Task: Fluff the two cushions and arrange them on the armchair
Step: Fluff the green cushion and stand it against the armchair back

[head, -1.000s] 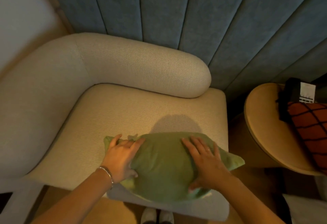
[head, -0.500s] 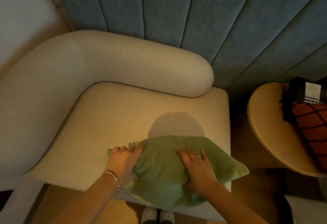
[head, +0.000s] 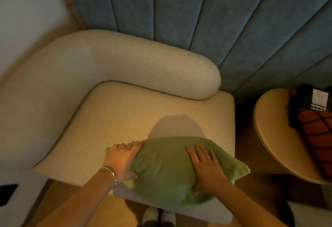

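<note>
A green cushion (head: 167,171) lies on the front edge of the cream armchair (head: 125,115), overhanging the seat toward me. My left hand (head: 122,160) presses against its left end, thumb underneath and fingers over the corner. My right hand (head: 206,167) lies flat on its right half with fingers spread. A second cushion (head: 316,137), orange-red with a dark grid pattern, rests on the round side table at the right.
The round wooden side table (head: 269,133) stands right of the armchair and also carries a dark phone-like device (head: 312,99). A blue padded wall panel (head: 197,20) rises behind the chair. My feet (head: 158,217) stand on the floor below the seat.
Both hands have squeezed inward along the green cushion, bunching it shorter and plumper. The cushion has shifted slightly to the right on the seat edge.
</note>
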